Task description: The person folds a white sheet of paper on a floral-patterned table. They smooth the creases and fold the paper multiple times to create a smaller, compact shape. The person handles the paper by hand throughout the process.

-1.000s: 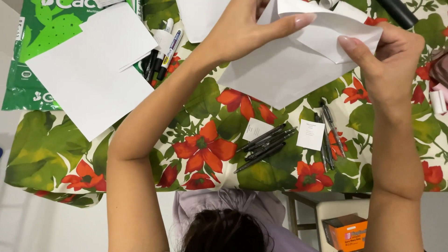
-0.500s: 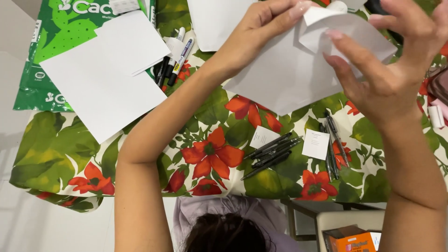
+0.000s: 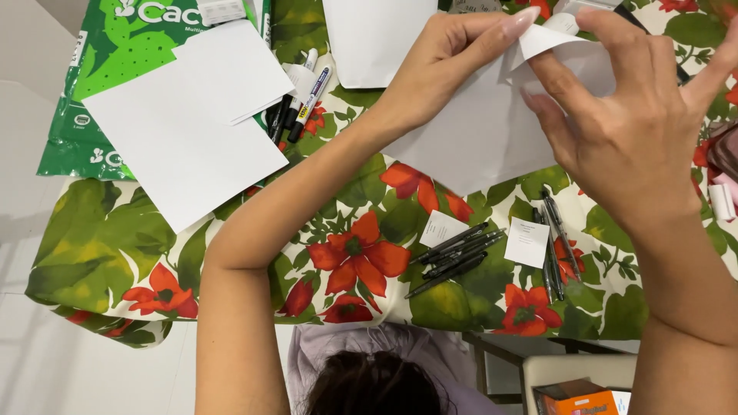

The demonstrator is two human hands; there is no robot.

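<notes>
You are pinching paper [image 3: 477, 138] above tablecloth [image 3: 361, 246]: left hand [image 3: 446, 65] closing on top corner, right hand [image 3: 623, 131] curling fold. Judging light, limp, crease-prone; gripping edges is suiting it best.

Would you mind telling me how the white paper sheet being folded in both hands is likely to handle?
The white paper sheet is probably light and floppy: it bends where the left hand and right hand pinch it. It likely creases easily, since its top corner is already folded over.
</notes>
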